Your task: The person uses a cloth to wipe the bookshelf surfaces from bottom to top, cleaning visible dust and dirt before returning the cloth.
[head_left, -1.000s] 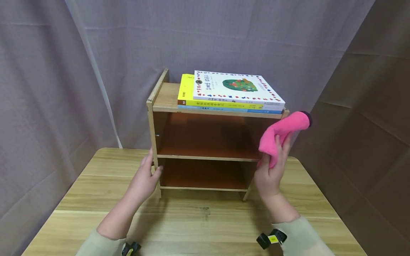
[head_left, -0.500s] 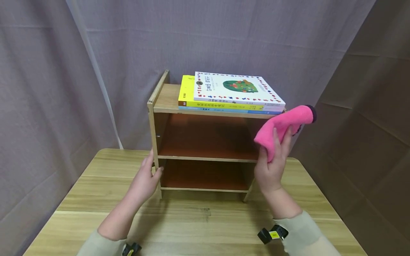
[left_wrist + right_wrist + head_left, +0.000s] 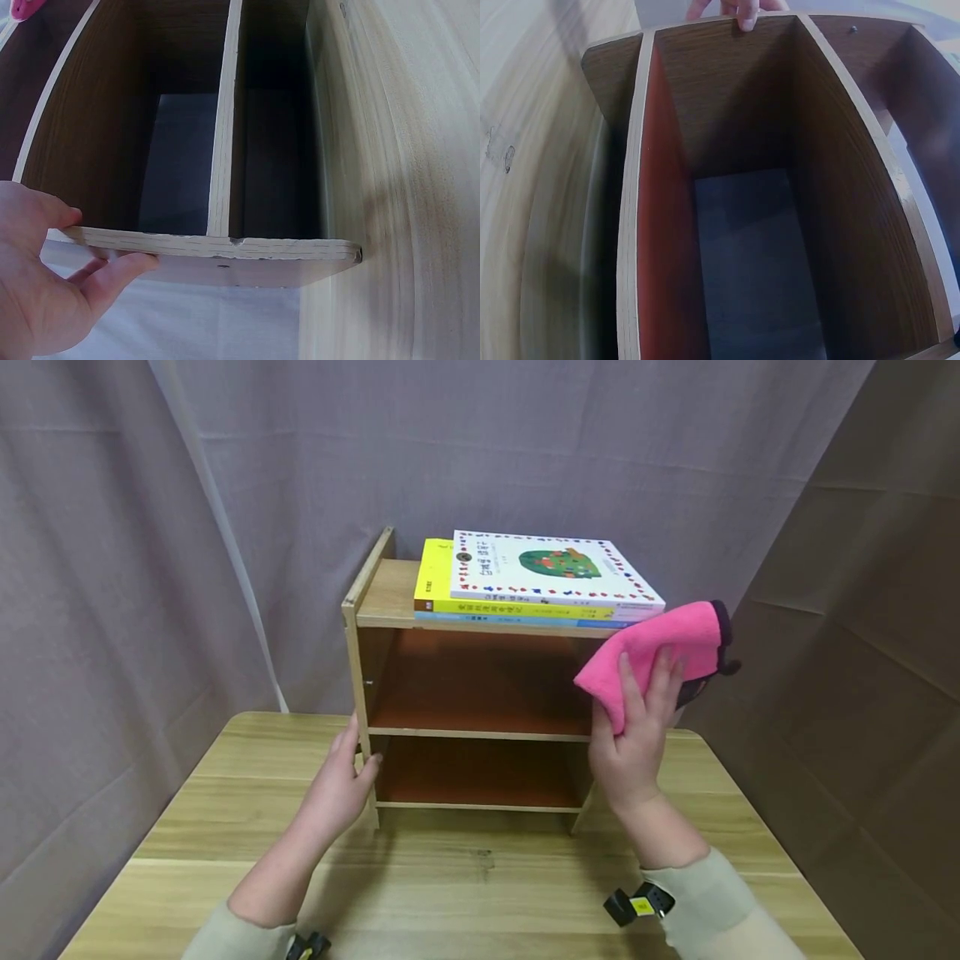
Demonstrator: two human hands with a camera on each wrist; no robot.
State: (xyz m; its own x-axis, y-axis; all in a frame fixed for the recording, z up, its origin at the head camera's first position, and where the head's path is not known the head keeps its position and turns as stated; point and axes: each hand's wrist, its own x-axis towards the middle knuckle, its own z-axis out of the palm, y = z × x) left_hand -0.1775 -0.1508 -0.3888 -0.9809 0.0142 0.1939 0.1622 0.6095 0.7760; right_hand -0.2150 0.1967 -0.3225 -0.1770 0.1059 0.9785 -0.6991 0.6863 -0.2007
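My left hand (image 3: 341, 785) grips the left side panel of a small wooden shelf unit (image 3: 480, 734), thumb on the inner face and fingers along the outside. In the left wrist view, this hand (image 3: 52, 277) pinches the panel's edge (image 3: 187, 245). At the upper right of the unit, my right hand (image 3: 636, 747) holds a pink cloth (image 3: 675, 635) with dark trim, its fingers spread over it. The cloth overlaps the unit's top right corner and hides most of the right panel's upper part. The right wrist view shows the compartments (image 3: 742, 247) but not the right hand.
On the unit's top board lie a white book (image 3: 555, 560) with a green picture, a yellow book (image 3: 432, 572) and a light-blue one (image 3: 525, 620), stacked. The unit stands on a wooden table (image 3: 450, 893). Grey curtains (image 3: 525, 460) hang close behind and brown ones (image 3: 862, 693) at the right.
My right hand has shifted the cloth slightly left and up over the unit's corner, and more of the cloth is spread out, its dark trim showing. The left hand keeps its place.
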